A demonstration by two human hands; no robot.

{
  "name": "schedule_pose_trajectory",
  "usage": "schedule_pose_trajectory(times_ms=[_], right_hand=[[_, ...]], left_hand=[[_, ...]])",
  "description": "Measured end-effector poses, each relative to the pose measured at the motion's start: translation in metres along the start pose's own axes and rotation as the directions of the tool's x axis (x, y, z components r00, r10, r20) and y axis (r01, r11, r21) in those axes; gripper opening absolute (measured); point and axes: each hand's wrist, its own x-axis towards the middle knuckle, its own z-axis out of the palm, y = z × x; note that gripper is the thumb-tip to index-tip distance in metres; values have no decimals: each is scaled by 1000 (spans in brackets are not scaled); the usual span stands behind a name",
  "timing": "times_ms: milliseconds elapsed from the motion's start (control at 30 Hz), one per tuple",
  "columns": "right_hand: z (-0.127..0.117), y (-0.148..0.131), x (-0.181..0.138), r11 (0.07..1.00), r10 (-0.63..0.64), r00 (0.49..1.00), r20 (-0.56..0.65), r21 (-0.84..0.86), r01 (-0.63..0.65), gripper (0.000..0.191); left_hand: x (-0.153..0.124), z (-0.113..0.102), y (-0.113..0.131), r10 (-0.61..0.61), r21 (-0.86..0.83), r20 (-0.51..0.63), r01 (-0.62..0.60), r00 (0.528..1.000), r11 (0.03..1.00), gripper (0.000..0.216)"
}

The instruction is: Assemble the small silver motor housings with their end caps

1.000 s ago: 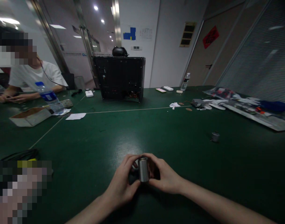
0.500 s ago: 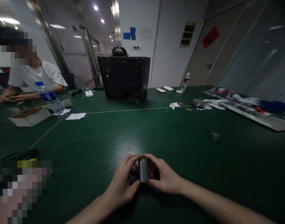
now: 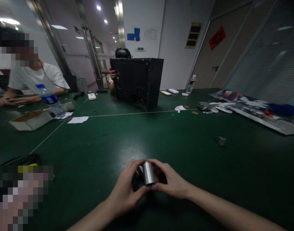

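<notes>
A small silver metal cylinder (image 3: 149, 174) stands at a slight tilt between my two hands, just above or on the green table. My left hand (image 3: 127, 181) curves round its left side, thumb near the lower end and fingers at the upper end. From the right, my right hand (image 3: 171, 181) grips it the same way, its thumb meeting the left thumb at the bottom. The fingertips behind the cylinder are partly hidden. Farther off to the right sits another small round metal part (image 3: 222, 140), apart from both hands.
A large black casing (image 3: 137, 80) stands across the table (image 3: 108, 138), with a person's hand (image 3: 112, 74) at its left edge. Another person (image 3: 50, 77) sits at left, near a water bottle (image 3: 50, 101) and an open box (image 3: 31, 121). Clutter and a board (image 3: 264, 120) lie right.
The cylinder has tilted between my fingers, its lower end shifting slightly right. Across the table the black casing has turned and moved right, and a person's hand has appeared on it.
</notes>
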Motion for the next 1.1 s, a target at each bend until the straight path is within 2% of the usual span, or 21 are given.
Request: schedule_pose_trajectory(times_ms=[167,600,967,1100], right_hand=[[-1,1,1,998,-31,999,19,60,29,66],[-1,-2,2,998,7,997,71,66,-12,66],[-1,-4,0,999,-31,998,47,18,30,66],[-1,-1,-1,998,-39,998,52,57,36,66]], left_hand=[[2,-1,1,-29,-33,3,29,1000,999,46],[3,-1,1,-126,-57,31,127,992,990,38],[2,0,-1,-109,-35,25,110,994,993,44],[2,0,0,-89,-22,13,89,996,996,49]])
